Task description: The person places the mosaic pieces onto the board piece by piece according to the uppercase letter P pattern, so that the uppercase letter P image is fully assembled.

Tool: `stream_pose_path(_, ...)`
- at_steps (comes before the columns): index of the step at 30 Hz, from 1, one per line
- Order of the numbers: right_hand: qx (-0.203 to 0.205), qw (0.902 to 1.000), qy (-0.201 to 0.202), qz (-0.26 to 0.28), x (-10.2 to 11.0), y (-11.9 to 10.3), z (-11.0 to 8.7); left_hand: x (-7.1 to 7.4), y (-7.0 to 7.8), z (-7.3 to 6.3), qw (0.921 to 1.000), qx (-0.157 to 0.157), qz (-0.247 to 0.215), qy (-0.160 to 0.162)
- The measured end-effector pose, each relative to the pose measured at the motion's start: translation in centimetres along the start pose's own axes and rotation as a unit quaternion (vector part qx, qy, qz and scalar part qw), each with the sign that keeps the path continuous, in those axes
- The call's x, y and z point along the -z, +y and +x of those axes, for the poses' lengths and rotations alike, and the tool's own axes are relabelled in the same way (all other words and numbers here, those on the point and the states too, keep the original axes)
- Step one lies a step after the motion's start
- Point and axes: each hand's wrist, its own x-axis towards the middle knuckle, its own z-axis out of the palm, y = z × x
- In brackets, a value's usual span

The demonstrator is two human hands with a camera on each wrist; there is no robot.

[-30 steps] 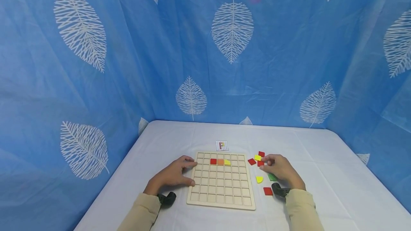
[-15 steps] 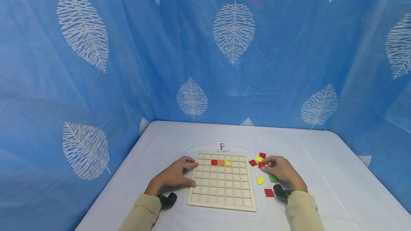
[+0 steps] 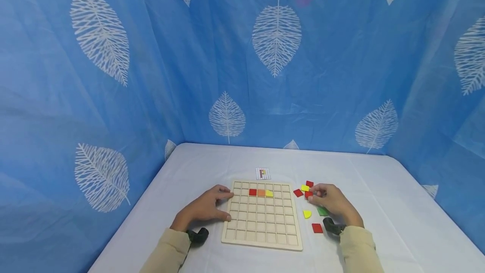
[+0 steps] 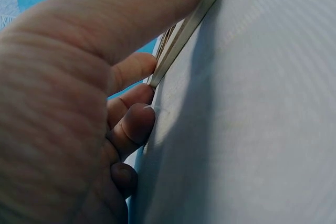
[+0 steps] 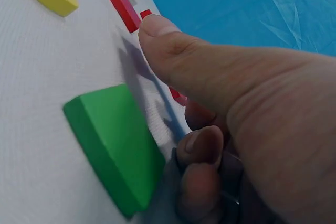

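The left hand (image 3: pixel 206 207) rests on the white tablecloth (image 3: pixel 379 188) at the left edge of the wooden grid board (image 3: pixel 261 235), with a beige sleeve (image 3: pixel 166 252) behind the wrist. Its fingers (image 4: pixel 131 124) are curled against the board edge and its thumb lies along the rim, so the hand grips the board by its left side. The board lies flat in the middle of the table, and its second row from the far edge holds three pieces side by side: a red square (image 3: pixel 252 191), an orange square (image 3: pixel 261 192) and a yellow piece (image 3: pixel 269 193). Just beyond the far edge of the board lies a small pattern card (image 3: pixel 262 173). To the right of the board, loose pieces are scattered on the cloth: a red piece (image 3: pixel 298 193), a yellow square (image 3: pixel 305 188), a second red piece (image 3: pixel 309 183) farthest from the person, a yellow quarter-round piece (image 3: pixel 307 213) and a red square (image 3: pixel 317 228) nearest the person. The right hand (image 3: pixel 331 203) rests among these pieces, its fingertips closed in a pinch on a small red tile (image 3: pixel 308 195) that lies on the cloth just right of the board. A green piece (image 5: pixel 113 145) lies beside the heel of that hand, touching or nearly touching the curled fingers. The two hands are well apart, one on either side of the board.
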Motion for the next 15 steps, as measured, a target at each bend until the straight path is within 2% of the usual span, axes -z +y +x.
stream_pose_path(8, 0.011, 0.9999, 0.011, 0.005, 0.0, -0.2, -0.1, -0.2, -0.1, 0.0, 1.0000, 0.001, 0.005, -0.001)
stream_pose_path(15, 0.057, 0.9982, 0.016, 0.006, 0.6, -1.5, 0.0, -0.1, -0.3, 0.1, 1.0000, -0.007, 0.006, 0.002)
